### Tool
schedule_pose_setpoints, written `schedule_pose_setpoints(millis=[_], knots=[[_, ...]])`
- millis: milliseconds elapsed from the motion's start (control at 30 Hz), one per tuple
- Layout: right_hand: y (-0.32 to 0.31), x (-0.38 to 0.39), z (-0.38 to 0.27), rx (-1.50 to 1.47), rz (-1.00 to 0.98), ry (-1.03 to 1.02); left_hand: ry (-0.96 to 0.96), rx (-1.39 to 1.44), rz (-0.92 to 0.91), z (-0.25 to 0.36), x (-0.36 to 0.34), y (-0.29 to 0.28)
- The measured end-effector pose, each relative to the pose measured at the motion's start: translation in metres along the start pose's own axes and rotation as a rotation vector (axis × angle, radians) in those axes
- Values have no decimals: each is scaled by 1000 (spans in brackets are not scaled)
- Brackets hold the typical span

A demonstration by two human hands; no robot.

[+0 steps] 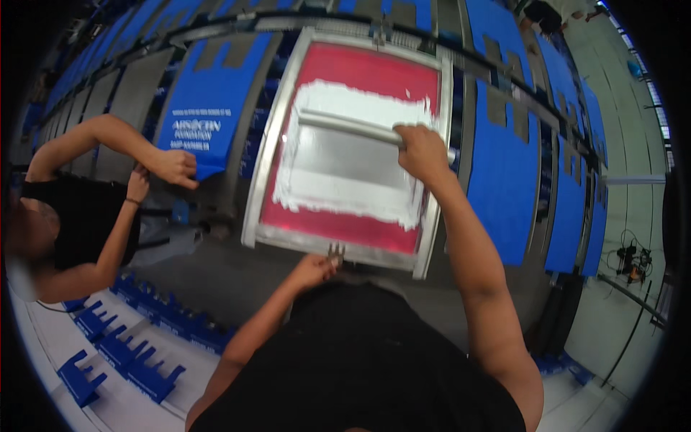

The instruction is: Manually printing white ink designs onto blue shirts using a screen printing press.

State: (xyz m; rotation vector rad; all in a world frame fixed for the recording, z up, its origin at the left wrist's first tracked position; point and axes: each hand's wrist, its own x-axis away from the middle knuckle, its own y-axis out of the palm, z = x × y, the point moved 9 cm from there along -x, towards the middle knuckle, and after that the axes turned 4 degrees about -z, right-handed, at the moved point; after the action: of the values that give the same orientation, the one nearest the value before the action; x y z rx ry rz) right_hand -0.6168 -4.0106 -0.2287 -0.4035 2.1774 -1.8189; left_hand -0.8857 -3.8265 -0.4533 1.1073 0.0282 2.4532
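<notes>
A screen-printing frame with a metal border lies in front of me. White ink is spread in a rough rectangle over its red mesh. Across the upper part of the ink runs a long squeegee, and my right hand is closed around its right end. At the frame's near edge my left hand pinches a small metal fitting, whose exact kind I cannot make out. Whatever is beneath the frame is hidden.
To the left, a co-worker's hand touches a printed blue bag. More flat blue bags lie on dark boards to the right. Several blue pieces rest on the pale floor at lower left. Another person stands at far right.
</notes>
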Motion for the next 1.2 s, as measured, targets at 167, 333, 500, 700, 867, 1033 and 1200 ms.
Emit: schedule_pose_setpoints(millis=[167, 333, 500, 700, 867, 1033, 1200], knots=[[15, -24, 10, -23, -44, 56, 11, -58, -141, -11, -10, 9], [18, -24, 0, -59, -59, 109, 55, -9, -169, -12, -12, 18], [14, -24, 4, -53, -58, 130, 130, -123, -306, -14, -16, 16], [40, -28, 9, 93, 169, -29, 218, -873, -216, 67, 18, -19], [89, -27, 28, 96, 11, 48, 317, -832, 76, 233, 11, -59], [32, -67, 63, 65, -15, 143, 1061, -1262, 687, 384, -22, -95], [64, -30, 88, 94, -212, 227, 985, -1558, 743, 372, -83, -103]])
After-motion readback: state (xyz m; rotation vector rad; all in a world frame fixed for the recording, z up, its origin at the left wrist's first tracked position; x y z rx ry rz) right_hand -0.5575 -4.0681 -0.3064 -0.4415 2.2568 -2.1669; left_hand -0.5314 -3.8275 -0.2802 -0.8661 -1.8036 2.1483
